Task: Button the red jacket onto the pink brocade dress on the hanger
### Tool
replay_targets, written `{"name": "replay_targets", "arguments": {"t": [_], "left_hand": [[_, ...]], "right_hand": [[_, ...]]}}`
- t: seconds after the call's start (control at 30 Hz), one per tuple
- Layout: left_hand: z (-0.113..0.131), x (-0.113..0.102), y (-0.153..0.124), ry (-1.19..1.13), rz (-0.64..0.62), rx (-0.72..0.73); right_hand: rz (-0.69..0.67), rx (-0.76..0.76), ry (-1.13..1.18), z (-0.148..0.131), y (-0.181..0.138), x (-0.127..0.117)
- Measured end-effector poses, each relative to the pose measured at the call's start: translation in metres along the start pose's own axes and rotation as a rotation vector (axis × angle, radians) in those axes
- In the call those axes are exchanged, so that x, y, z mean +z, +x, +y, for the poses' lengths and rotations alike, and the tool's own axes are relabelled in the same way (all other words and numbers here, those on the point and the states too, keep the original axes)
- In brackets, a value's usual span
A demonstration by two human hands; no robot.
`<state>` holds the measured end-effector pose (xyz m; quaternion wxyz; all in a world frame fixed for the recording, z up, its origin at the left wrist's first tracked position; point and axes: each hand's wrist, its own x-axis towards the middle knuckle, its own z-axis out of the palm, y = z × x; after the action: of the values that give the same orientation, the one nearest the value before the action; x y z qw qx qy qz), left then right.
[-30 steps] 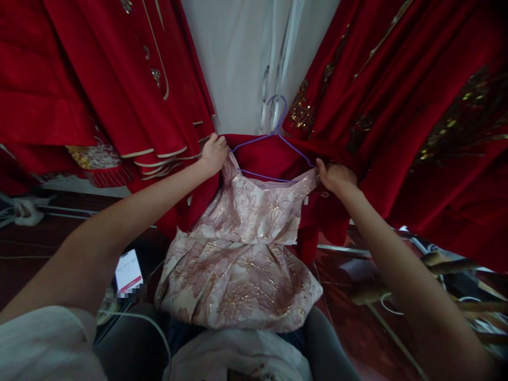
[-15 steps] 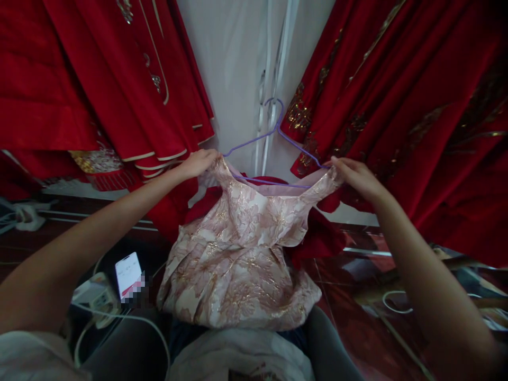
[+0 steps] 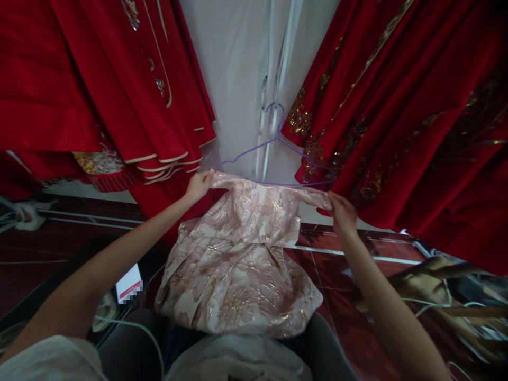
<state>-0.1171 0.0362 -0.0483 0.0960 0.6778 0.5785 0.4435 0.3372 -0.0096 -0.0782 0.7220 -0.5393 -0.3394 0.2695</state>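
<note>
Dress [image 3: 238, 254] has dropped lower; left hand [image 3: 198, 185] and right hand [image 3: 342, 211] pinch its shoulder edges.

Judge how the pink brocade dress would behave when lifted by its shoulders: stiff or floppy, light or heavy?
The pink brocade dress sags between the left hand and right hand, and its skirt pools in folds, so it is probably floppy, though the broad creases hint at some body. Only a thin wire hanger is threaded into it, suggesting it is fairly light.
</note>
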Motion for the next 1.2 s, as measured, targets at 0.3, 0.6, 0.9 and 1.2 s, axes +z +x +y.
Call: {"name": "replay_targets", "arguments": {"t": [0.3, 0.6, 0.9, 1.2], "left_hand": [[0.079, 0.043, -0.06, 0.243, -0.415, 0.764], [0.111, 0.119, -0.026, 0.238, -0.276, 0.696], [0.115, 0.109, -0.07, 0.057, -0.08, 0.53], [0.119, 0.109, -0.069, -0.03, -0.023, 0.487]], "right_hand": [[-0.509, -0.48, -0.492, -0.013, -0.083, 0.019], [-0.479, -0.736, -0.406, -0.043, -0.092, 0.073], [0.164, -0.444, -0.528, -0.013, -0.017, 0.016], [0.151, -0.457, -0.523, -0.024, -0.002, 0.007]]}}
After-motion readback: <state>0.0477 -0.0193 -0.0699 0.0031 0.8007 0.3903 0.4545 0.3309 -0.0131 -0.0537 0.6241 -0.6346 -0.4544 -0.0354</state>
